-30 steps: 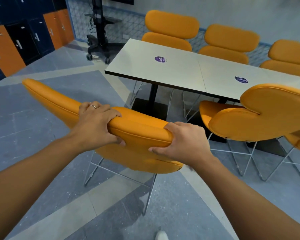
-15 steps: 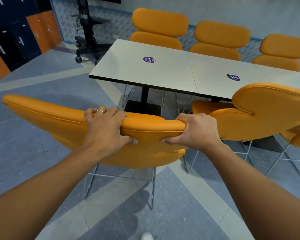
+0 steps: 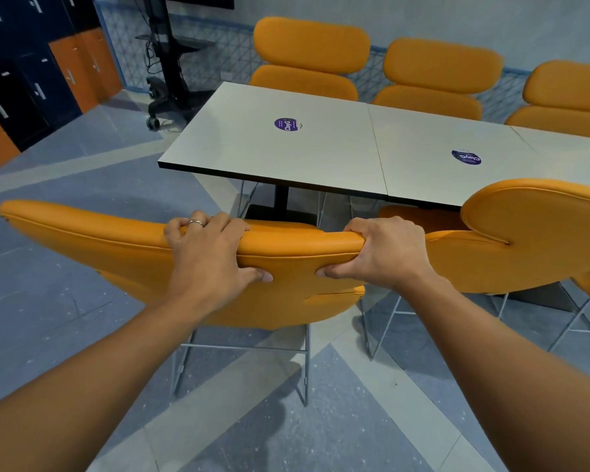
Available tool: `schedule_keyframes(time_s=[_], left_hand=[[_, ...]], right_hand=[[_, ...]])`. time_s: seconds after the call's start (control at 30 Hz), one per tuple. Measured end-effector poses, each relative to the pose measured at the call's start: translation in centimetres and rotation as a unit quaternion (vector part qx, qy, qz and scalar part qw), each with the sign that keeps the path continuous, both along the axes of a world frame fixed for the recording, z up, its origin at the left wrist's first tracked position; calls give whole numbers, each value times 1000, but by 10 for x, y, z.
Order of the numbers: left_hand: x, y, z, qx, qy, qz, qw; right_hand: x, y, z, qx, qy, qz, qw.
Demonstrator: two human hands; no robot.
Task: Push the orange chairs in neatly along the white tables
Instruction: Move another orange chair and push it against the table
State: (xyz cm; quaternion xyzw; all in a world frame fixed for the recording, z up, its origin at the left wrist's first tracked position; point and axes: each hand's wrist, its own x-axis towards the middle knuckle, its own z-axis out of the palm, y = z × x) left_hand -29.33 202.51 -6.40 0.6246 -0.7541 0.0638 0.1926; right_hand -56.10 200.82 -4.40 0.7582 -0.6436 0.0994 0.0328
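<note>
An orange chair (image 3: 123, 264) on thin metal legs stands in front of me, its backrest facing me, a short way from the near edge of the white table (image 3: 252, 155). My left hand (image 3: 208, 260) grips the top of its backrest near the middle. My right hand (image 3: 385, 253) grips the backrest's right end. A second orange chair (image 3: 532, 233) stands at the right, its seat partly under the adjoining white table (image 3: 430, 178). Three more orange chairs line the far side, the leftmost (image 3: 310, 59) tucked close to the table.
A black wheeled stand (image 3: 167, 80) is beyond the table's far left corner. Blue and orange lockers (image 3: 31, 80) run along the left wall. Grey floor with lighter stripes extends to my left and behind the chair.
The held chair has turned so its backrest lies squarer to the table's near edge and sits closer to it. My right hand now grips the backrest's right end. Both hands stay on it.
</note>
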Motion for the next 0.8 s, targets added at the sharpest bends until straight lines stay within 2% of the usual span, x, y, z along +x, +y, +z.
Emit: schedule_keyframes(time_s=[0.4,0.5,0.6,0.8], left_hand=[[3,-26,2,49,-2,-2,999],[11,-21,6,69,17,-16,997],[34,-17,11,63,24,16,998],[100,-19,14,95,-38,77,992]], right_hand=[[-3,-23,-10,-17,0,30,999],[-3,-21,-9,-4,-7,30,1000],[-1,-21,-5,31,-7,23,999],[27,-15,7,95,53,5,994]])
